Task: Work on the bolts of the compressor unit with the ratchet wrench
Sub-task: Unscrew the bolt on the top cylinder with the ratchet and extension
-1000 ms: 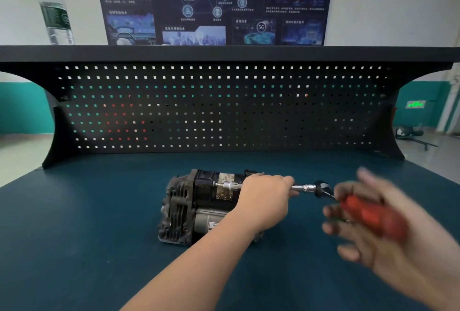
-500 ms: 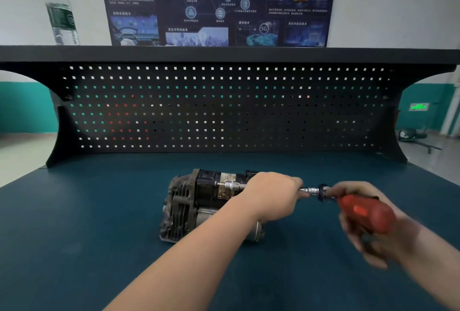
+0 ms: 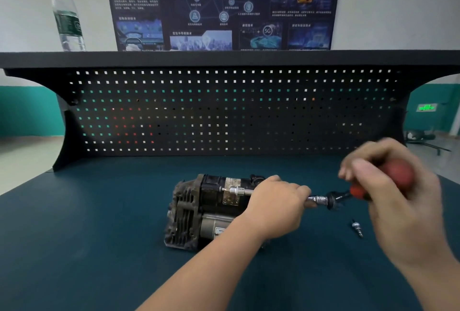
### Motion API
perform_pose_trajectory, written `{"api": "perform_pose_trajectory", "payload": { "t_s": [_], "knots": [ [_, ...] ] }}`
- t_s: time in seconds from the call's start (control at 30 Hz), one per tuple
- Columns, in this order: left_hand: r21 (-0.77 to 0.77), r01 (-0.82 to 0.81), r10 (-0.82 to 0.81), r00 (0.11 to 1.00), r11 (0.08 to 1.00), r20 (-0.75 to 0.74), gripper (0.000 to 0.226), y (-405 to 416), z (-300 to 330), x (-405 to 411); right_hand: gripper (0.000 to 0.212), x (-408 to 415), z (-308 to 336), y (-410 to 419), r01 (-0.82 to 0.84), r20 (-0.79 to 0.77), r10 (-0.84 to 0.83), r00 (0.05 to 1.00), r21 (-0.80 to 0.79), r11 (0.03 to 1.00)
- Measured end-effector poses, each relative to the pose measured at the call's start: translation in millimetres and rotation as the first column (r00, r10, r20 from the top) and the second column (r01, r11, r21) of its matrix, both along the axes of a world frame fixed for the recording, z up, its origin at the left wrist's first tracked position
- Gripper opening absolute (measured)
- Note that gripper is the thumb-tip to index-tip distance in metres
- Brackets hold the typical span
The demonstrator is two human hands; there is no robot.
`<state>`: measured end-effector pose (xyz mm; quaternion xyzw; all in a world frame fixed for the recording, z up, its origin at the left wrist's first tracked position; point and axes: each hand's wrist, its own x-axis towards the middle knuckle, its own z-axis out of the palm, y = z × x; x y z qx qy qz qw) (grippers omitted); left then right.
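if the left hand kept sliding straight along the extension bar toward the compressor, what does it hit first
Most likely the socket at the bar's far end, seated against the compressor unit. The left hand grips the bar just short of it. Depth is hard to judge here.

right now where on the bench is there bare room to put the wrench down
The widest bare mat lies left of the compressor unit. Another bare strip runs between the compressor and the pegboard. The right side is crowded: the left hand grips the extension bar, the right hand holds the ratchet wrench, and a small loose bit lies below them.
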<state>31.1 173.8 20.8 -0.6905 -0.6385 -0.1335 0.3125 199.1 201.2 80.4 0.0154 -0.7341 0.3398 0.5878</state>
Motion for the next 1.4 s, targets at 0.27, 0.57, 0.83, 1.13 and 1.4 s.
{"api": "perform_pose_trajectory", "payload": {
  "t_s": [0.27,0.57,0.83,1.13,1.4],
  "knots": [
    [-0.004,0.014,-0.014,1.000,1.000,0.003,0.030,-1.0,-6.7,-1.4,0.030,27.1,-48.1,-8.0,-0.115,-0.106,0.062,0.992,-0.621,0.775],
    [0.002,-0.032,0.032,0.998,0.999,0.048,0.028,0.5,-5.2,1.1,0.041,53.5,0.0,-23.3,-0.191,-0.141,0.351,0.926,-0.975,0.111],
    [0.002,-0.077,0.076,0.988,0.997,0.138,0.027,6.0,-1.0,1.4,0.025,31.6,-72.4,-39.3,0.109,0.190,0.370,0.909,-0.967,0.230],
    [-0.205,-0.051,0.081,0.986,0.977,0.144,0.022,9.0,14.2,-0.1,0.028,18.5,-74.5,-42.8,0.071,0.176,0.294,0.939,-0.940,0.334],
    [-0.207,-0.026,0.085,0.956,0.978,0.281,0.025,7.5,29.0,0.9,0.009,27.5,-39.2,-38.1,-0.121,-0.004,0.448,0.894,-0.965,0.233]
  ]
}}
